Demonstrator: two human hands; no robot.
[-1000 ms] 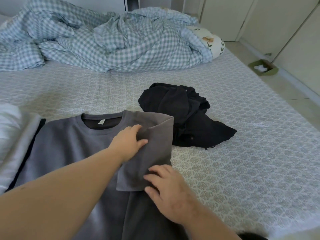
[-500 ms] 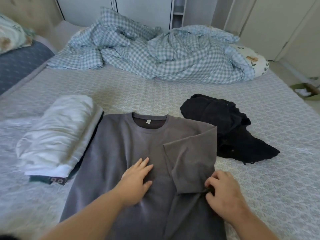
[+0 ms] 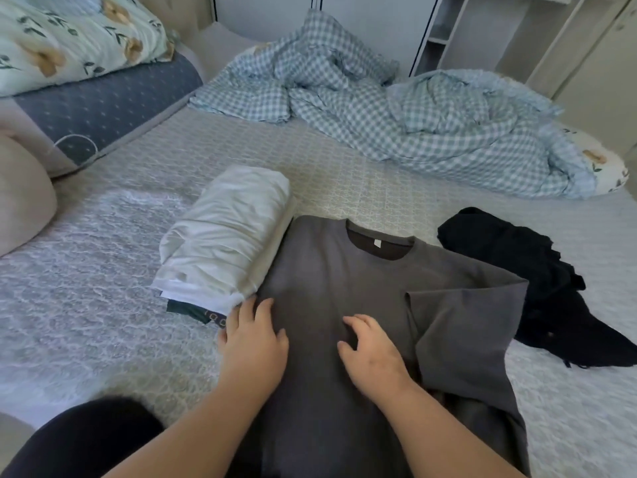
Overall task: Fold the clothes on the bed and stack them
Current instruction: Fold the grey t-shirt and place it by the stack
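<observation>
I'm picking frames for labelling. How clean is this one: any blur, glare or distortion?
Head view: wide-angle bending at the edges; soft daylight, no glare; grey shirt and both hands sharp; black garment too dark for detail.

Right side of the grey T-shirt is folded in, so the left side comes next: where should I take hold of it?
Take the grey T-shirt by its left edge, where it meets the folded white stack, coming in from the left. That side lies flat and unfolded, with the left hand already resting there. One hand could pinch near the shoulder, the other lower down, so it folds over evenly.
</observation>
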